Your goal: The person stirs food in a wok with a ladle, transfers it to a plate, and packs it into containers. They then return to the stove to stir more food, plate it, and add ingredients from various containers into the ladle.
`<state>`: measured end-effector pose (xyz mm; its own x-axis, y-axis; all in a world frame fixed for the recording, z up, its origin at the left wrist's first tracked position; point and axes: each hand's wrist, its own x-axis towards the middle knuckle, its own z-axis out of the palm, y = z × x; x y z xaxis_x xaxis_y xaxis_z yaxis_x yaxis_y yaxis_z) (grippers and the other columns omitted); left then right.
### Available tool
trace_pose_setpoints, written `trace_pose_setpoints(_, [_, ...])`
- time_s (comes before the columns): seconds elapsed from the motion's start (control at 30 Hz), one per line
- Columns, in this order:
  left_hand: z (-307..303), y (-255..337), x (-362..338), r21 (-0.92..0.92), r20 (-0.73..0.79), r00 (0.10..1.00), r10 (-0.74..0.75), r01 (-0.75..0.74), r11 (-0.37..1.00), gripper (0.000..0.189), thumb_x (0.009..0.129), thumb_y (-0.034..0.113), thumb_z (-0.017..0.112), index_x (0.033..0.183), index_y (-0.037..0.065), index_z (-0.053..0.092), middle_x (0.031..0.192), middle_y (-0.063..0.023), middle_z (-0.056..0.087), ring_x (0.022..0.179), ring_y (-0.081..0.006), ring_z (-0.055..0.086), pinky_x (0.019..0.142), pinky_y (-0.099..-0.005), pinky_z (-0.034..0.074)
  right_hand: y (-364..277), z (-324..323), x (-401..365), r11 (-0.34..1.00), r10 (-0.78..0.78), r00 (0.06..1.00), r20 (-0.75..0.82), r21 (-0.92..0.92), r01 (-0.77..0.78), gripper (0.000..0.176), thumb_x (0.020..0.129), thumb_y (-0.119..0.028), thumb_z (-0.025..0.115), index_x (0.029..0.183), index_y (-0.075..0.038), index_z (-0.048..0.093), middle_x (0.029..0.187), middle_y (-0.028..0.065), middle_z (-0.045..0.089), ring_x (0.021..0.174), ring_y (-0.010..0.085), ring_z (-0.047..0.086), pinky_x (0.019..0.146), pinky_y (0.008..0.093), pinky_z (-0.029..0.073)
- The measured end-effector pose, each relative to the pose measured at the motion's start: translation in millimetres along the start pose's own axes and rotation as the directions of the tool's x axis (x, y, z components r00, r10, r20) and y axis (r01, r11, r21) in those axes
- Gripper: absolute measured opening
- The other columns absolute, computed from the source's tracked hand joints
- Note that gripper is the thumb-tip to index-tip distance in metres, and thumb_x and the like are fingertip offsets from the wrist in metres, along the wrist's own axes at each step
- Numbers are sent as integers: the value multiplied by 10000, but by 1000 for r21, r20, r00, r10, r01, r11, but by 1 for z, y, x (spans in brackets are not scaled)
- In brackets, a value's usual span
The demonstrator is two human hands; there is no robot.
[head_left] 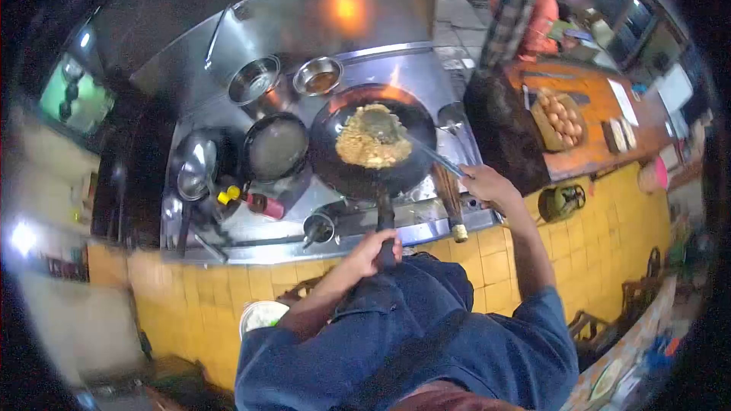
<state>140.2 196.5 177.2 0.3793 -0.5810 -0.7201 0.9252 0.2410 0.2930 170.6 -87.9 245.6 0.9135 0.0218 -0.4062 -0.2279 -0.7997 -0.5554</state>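
My left hand (375, 250) is wrapped round the dark handle (385, 213) of a large black wok (335, 170). In the wok lies a heap of yellow-brown food (356, 143), with flames rising at the far rim. My right hand (487, 185) grips the end of a long metal ladle (432, 154), whose bowl (378, 123) rests in the food. Below that hand, a brush-like wooden tool (449, 194) lies at the stove's near edge.
Beside the wok are a dark pan (276, 147), two metal pots (255, 80), a red bottle (265, 205) and a small metal cup (318, 228). Several eggs (562, 118) sit on the right counter (601, 156). Another person (539, 19) is beyond it.
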Motion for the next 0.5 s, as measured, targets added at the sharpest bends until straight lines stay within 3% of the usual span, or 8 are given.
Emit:
trace_pose_setpoints(0.07, [-49, 0, 59, 96, 47, 982, 185, -188, 977, 181, 867, 179, 537, 725, 72, 509, 586, -19, 495, 504, -125, 495, 490, -281, 441, 10, 45, 40, 993, 116, 990, 78, -6, -116, 386, 883, -222, 465, 1235, -70, 516, 895, 184, 636, 690, 314, 626, 706, 422, 506])
trace_pose_setpoints(0.1, [-60, 2, 79, 164, 43, 931, 362, -364, 917, 160, 860, 162, 533, 733, 66, 514, 594, -23, 503, 493, -123, 488, 461, -271, 427, 29, 96, 77, 905, -171, 976, -134, -414, 102, 347, 890, -232, 447, 1152, -29, 547, 931, 194, 622, 800, 342, 603, 774, 446, 470])
trace_pose_setpoints(0.13, [-76, 7, 99, 202, 85, 919, 385, -394, 897, 138, 854, 148, 526, 752, 55, 524, 607, -28, 514, 501, -118, 502, 450, -262, 424, 38, 127, 95, 618, -504, 839, -205, -765, 184, 343, 896, -243, 429, 1070, 12, 579, 967, 204, 608, 910, 369, 581, 841, 470, 434])
trace_pose_setpoints(0.23, [-105, 23, 149, 353, 5, 885, 466, -438, 827, 94, 810, 108, 570, 806, 32, 516, 629, -55, 536, 489, -150, 536, 456, -295, 472, 42, 108, 116, 714, -506, 863, 3, -559, 421, 256, 876, -205, 447, 952, -16, 601, 916, 188, 609, 846, 374, 585, 779, 470, 452])
trace_pose_setpoints(0.3, [-102, 23, 142, 306, 44, 883, 468, -458, 835, 100, 801, 104, 582, 808, 33, 513, 633, -56, 537, 490, -151, 540, 458, -302, 481, 6, 45, 88, 877, -362, 932, -7, -340, 338, 203, 856, -192, 472, 889, -30, 589, 837, 164, 617, 816, 347, 602, 707, 445, 473])
trace_pose_setpoints(0.37, [-92, 33, 135, 262, 92, 877, 472, -479, 838, 109, 793, 100, 594, 809, 33, 510, 637, -57, 538, 491, -153, 543, 461, -309, 490, 33, 31, 116, 516, -451, 879, 156, -758, 399, 253, 859, -230, 486, 967, -21, 580, 779, 172, 627, 795, 326, 631, 654, 425, 494])
trace_pose_setpoints(0.4, [-88, 31, 130, 294, 50, 879, 474, -467, 834, 125, 788, 103, 608, 815, 33, 509, 640, -58, 538, 492, -154, 544, 458, -313, 491, 28, 57, 125, 625, -333, 936, -114, -770, 129, 339, 870, -262, 485, 1103, -24, 550, 726, 158, 631, 749, 313, 648, 628, 413, 506])
trace_pose_setpoints(0.5, [-84, 26, 130, 297, -33, 869, 495, -464, 835, 165, 773, 108, 640, 820, 28, 504, 638, -55, 533, 488, -155, 543, 441, -312, 486, 6, 124, 120, 657, -519, 777, -357, -748, 95, 384, 866, -262, 491, 1168, -28, 525, 726, 158, 633, 691, 310, 646, 623, 431, 514])
